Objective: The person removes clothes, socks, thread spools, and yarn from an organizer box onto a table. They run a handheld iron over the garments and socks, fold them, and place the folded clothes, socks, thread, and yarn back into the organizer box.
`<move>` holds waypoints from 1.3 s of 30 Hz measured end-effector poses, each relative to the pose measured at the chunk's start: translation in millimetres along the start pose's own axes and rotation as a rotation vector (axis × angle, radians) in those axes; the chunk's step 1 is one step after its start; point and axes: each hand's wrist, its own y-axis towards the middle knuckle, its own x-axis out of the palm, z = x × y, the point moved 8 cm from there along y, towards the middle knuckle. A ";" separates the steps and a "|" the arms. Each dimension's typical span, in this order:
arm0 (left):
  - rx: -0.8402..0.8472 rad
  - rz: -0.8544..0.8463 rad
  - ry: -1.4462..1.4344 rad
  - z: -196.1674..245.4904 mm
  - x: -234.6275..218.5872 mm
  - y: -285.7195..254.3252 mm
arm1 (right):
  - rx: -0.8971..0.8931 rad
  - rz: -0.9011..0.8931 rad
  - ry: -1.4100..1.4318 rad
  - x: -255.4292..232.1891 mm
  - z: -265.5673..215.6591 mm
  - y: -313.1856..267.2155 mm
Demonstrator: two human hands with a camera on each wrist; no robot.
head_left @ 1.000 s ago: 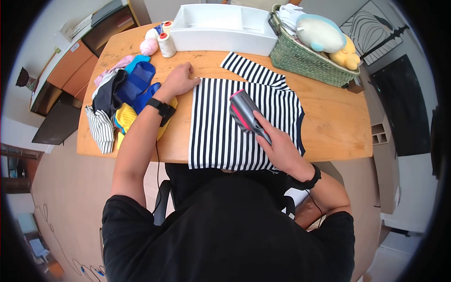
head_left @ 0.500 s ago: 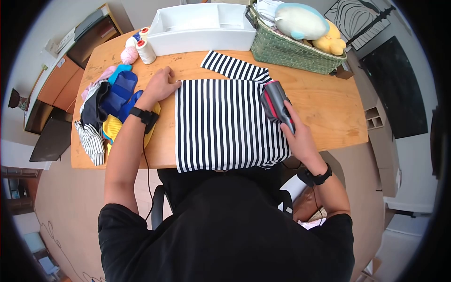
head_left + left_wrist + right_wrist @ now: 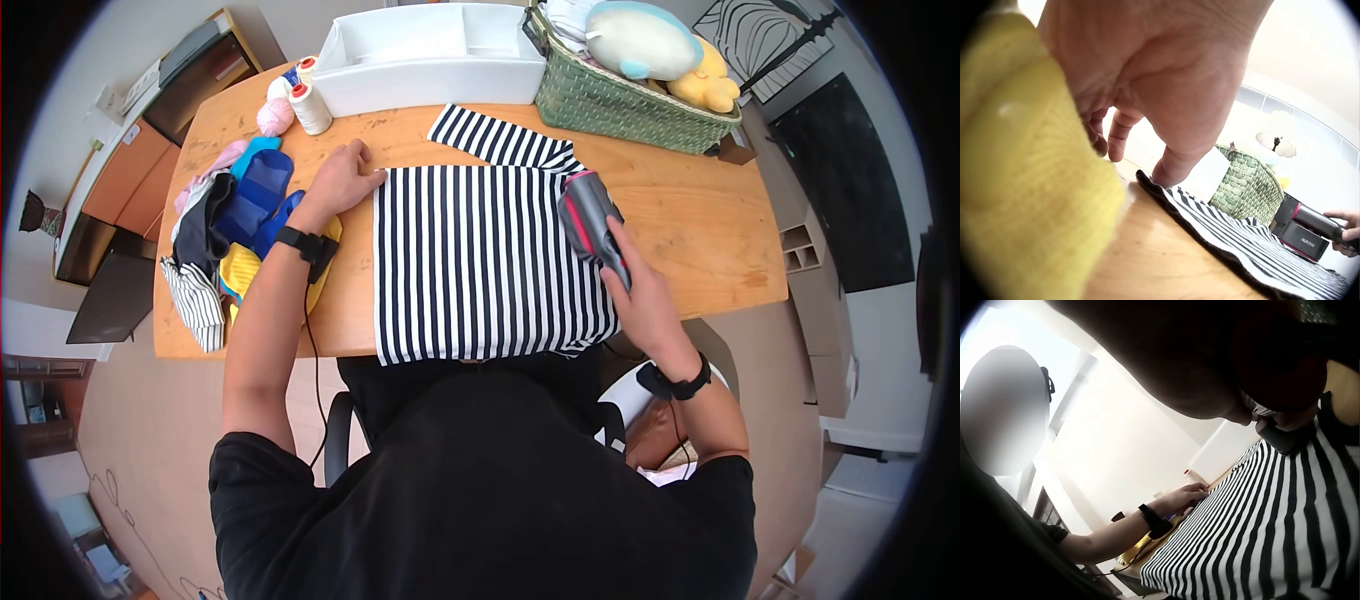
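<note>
Head view: my right hand (image 3: 650,302) grips the grey-and-pink appliance (image 3: 592,207) by its handle, head at the right side of the striped shirt (image 3: 465,262). The shirt lies on the table (image 3: 705,225), one sleeve (image 3: 500,138) extended beyond the body. My left hand (image 3: 343,184) is open, at the shirt's upper left corner.

Left wrist view: my left thumb touches the shirt's edge, fingers relaxed; yellow fabric (image 3: 1041,187) occupies the near side.

Right wrist view: my right hand is dark, its finger positions partly hidden; stripes extend toward my left hand.
</note>
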 end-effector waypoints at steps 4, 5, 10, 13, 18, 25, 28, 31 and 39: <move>-0.020 -0.019 -0.012 1.2 0.3 -0.4 | -0.016 -0.094 0.078 19.1 -19.0 -24.7; -0.027 -0.020 -0.018 0.6 0.1 -0.5 | -0.041 -0.111 0.086 23.5 -23.4 -31.0; 0.007 -0.007 0.013 -1.7 1.8 2.0 | -0.101 -0.192 0.095 41.0 -44.5 -56.7; 0.019 0.007 0.017 -4.5 3.9 2.8 | -0.123 -0.238 0.109 50.8 -56.2 -68.7; 0.005 -0.003 0.009 -4.7 3.9 3.6 | -0.141 -0.327 0.078 59.1 -65.4 -82.0; 0.067 0.048 0.004 -9.5 6.0 7.7 | -0.050 -0.114 0.046 21.4 -27.1 -79.4; 0.032 0.011 0.003 -5.2 2.8 5.4 | 0.048 -0.007 0.011 -1.6 -7.2 -78.8; -0.002 -0.029 -0.005 -4.6 3.6 4.6 | 0.130 0.031 0.043 -15.3 12.9 -80.0; 0.072 0.057 0.005 -10.0 5.5 8.2 | 0.321 0.055 0.083 -31.2 39.4 -79.4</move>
